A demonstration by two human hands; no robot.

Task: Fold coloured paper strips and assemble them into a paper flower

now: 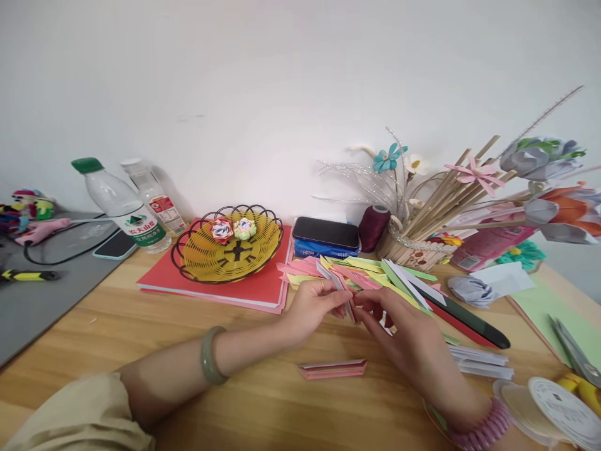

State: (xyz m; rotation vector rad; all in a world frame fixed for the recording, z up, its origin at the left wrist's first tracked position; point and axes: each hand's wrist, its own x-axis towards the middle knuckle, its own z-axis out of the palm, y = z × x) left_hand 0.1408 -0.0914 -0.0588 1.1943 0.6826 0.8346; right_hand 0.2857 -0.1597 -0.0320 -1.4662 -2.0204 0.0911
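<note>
two hands, left hand [313, 307] and right hand [408, 338], both pinching one folded paper strip [350, 305]

**Lighting and image quality, head view**

Bright, even, diffuse daylight fills the scene; the white wall [263, 75] is nearly washed out and carries only faint grey shading. Shadows are soft and short, as under the wire basket [228, 250] and beneath the hands on the wooden worktop [154, 319]. Mild glare sits on the plastic bottles [123, 203]. Wide-angle distortion bends the worktop edges and stretches the paper flowers [558, 188] at right. The hands look slightly soft; the centre is sharper than the corners.
</note>
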